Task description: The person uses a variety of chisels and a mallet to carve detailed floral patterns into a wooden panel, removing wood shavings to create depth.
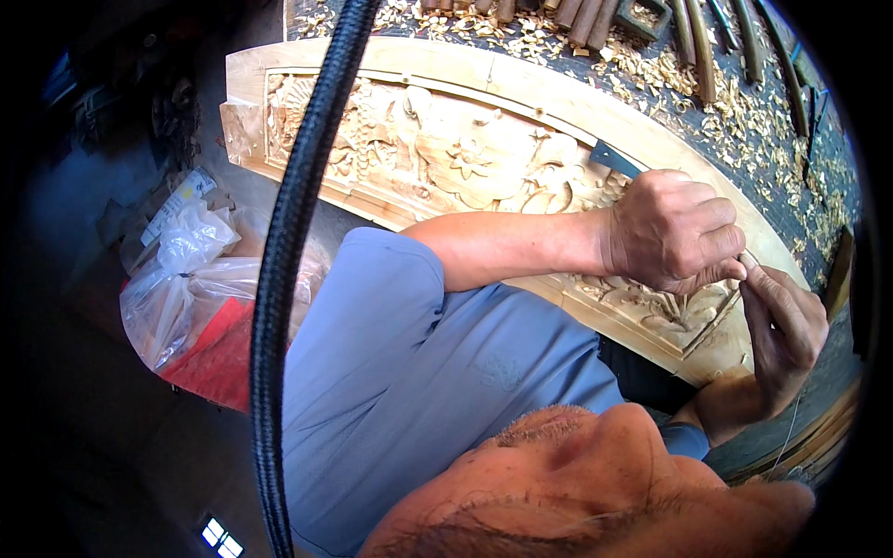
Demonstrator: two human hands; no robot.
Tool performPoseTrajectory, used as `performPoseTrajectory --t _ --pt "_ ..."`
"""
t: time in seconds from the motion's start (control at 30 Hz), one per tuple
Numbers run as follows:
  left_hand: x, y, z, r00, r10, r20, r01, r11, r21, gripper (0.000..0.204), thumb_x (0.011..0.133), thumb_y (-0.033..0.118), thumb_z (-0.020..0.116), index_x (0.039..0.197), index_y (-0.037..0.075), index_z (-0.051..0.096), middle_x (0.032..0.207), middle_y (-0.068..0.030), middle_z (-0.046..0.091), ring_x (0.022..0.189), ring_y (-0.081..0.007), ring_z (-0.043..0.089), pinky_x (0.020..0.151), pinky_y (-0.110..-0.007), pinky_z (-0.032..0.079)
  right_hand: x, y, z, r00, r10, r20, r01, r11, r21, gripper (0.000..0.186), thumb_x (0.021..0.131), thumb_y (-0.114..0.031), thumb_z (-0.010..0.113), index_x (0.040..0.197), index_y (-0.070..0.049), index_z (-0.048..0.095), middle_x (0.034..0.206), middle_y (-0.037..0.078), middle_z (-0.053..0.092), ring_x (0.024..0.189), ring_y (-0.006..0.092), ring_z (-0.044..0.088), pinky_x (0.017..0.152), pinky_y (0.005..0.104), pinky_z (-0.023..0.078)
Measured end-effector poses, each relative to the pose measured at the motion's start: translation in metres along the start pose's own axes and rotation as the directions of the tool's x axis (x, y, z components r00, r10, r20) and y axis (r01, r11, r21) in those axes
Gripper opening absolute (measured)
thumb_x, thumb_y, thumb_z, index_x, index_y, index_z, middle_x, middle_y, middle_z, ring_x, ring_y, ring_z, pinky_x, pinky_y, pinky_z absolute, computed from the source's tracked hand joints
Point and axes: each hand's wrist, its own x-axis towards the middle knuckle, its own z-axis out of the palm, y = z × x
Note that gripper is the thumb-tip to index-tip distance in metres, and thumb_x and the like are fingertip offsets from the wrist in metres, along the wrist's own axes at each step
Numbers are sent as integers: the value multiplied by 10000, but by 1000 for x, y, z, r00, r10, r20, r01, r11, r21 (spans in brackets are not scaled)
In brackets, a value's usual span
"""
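My left hand [677,232] is closed in a fist above the right part of a carved wooden panel [642,139]. A flat, dark blue-grey blade [614,158] sticks out from the far side of that fist; its other end is hidden in the hand. Close beside it, my right hand [786,321] is pinched near the panel's right end. The fingertips of both hands meet over the wood, and whatever lies between them is too small to make out. Flowers and leaves are carved in relief across the pale, arched panel, inside a raised border.
Wood shavings [642,74] litter the dark bench beyond the panel. Several wooden-handled tools [698,46] lie at the far edge. A clear plastic bag [191,288] and a red one [219,358] sit at the left. A black braided cable [288,232] crosses the view.
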Motion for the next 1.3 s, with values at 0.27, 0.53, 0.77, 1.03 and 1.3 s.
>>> performPoseTrajectory --t 0.27,0.53,0.77,1.03,1.3 --pt "-1 1 -4 999 -39 -11 40 999 33 336 1015 425 732 841 150 648 720 2 517 591 -196 577 515 -365 421 0 1 12 1000 10 -22 -8 998 63 283 827 117 842 1100 57 804 899 201 781 729 294 744 639 355 529" --pt "-1 -1 4 998 3 -66 -4 1000 -24 348 1023 435 726 831 155 648 718 3 512 580 -196 566 523 -363 426 -4 -5 5 1000 -4 -19 4 1000 -5 293 817 109 851 1102 68 798 900 206 777 737 292 743 643 352 531" --pt "-1 1 -4 999 -25 -31 25 1000 -5 342 1018 431 731 831 157 649 720 -1 522 588 -198 584 518 -366 427 -4 -9 11 1000 15 -19 -15 1000 4 293 830 122 840 1114 69 793 896 206 773 742 286 745 655 346 540" --pt "0 0 -2 993 -74 -92 76 997 19 353 919 377 800 738 156 593 673 -13 528 587 -215 611 515 -383 422 1 -2 15 1000 -6 -10 6 999 38 305 824 126 841 1120 74 790 894 206 775 741 275 748 669 345 555" --pt "1 -5 -6 991 -104 -80 114 984 134 345 928 389 793 762 153 604 664 -3 530 574 -217 582 573 -385 422 2 12 22 1000 28 -10 -26 993 117 276 815 131 843 1080 99 771 931 230 780 802 311 779 724 345 582"
